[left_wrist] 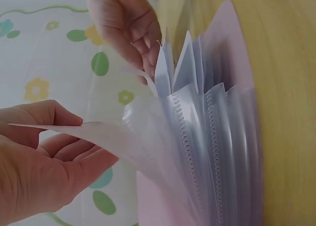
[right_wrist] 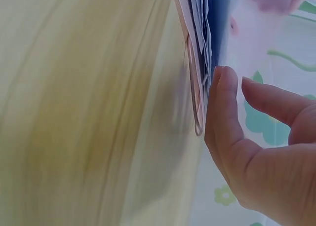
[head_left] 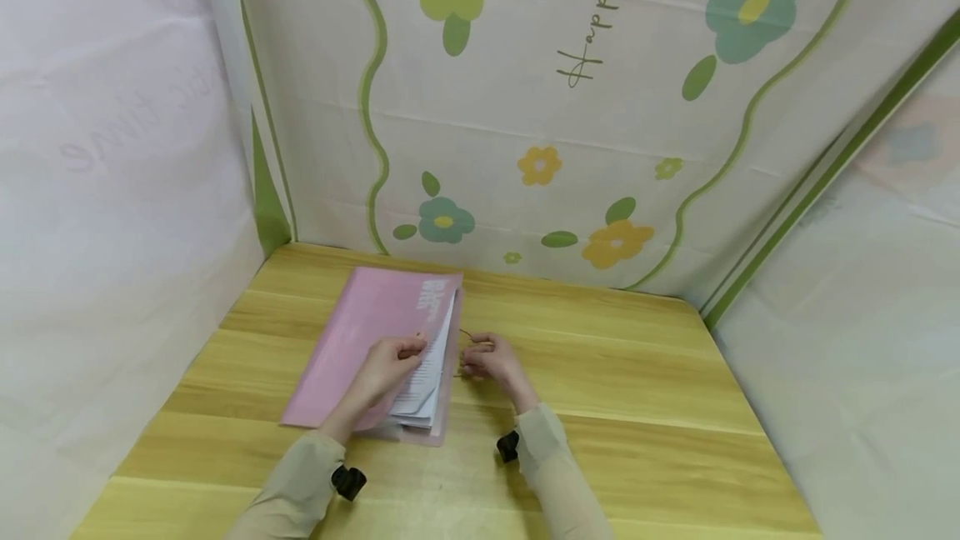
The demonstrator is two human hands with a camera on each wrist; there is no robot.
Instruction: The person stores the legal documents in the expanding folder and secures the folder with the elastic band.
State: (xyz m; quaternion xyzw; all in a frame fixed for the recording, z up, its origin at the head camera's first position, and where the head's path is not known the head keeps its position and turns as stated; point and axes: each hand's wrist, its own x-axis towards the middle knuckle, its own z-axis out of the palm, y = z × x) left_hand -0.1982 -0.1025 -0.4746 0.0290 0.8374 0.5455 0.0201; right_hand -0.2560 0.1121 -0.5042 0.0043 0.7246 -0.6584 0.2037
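Observation:
A pink document folder (head_left: pixel 352 323) lies on the wooden table, its front cover partly lifted. My left hand (head_left: pixel 390 363) pinches the free edge of that cover between thumb and fingers. Under it, printed sheets (head_left: pixel 429 377) show, and the left wrist view shows several clear plastic sleeves (left_wrist: pixel 217 137) fanned apart. Beside the folder's right edge is my right hand (head_left: pixel 491 359), with thumb and fingertips apart and bent fingers close to the pages. A thin elastic loop (right_wrist: pixel 198 127) hangs off the folder edge near those fingers, outside any grip I can see.
The wooden table (head_left: pixel 637 407) extends to the right of the folder and in front of it. White cloth with printed flowers (head_left: pixel 525 107) rises behind the table, and more cloth stands on both sides. Each wrist wears a small black camera (head_left: pixel 349 482).

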